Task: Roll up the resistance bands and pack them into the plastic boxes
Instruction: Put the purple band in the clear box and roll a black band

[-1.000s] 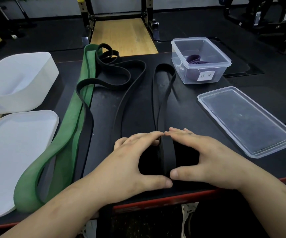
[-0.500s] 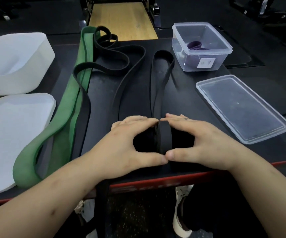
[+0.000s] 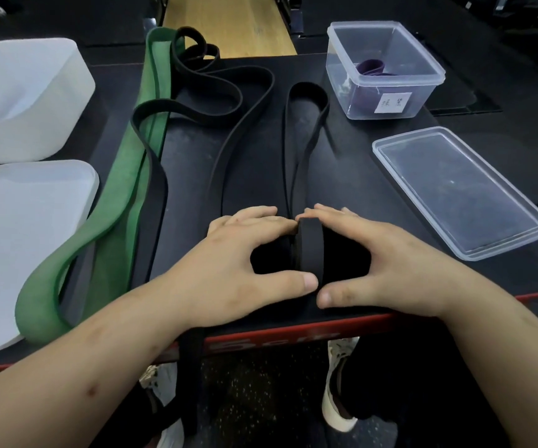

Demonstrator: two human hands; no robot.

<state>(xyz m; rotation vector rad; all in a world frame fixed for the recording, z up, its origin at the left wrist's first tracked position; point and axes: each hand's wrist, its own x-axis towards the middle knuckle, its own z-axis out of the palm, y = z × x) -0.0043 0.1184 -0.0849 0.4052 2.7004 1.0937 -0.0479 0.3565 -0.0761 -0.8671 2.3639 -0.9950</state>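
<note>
My left hand [image 3: 245, 263]: fingers and thumb curl round the rolled part of the narrow black rubber resistance band [image 3: 309, 247], gripping it.
My right hand [image 3: 380, 260]: the same grip, from the other side.
Risk: I think the coil springs open if a thumb slips.
Beyond the roll: the free loop; it may twist.
Right of the roll: flat clear plastic lid [image 3: 455, 189], near my way to the clear plastic box [image 3: 419, 101].
Left of the roll: wide black rubber band [image 3: 229, 92] and wide green rubber band [image 3: 125, 176]; either could snag.

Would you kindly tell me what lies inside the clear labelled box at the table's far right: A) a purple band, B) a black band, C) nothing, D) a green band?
A: a purple band shows through the wall of the clear box; the green band and black band lie outside it.
</note>
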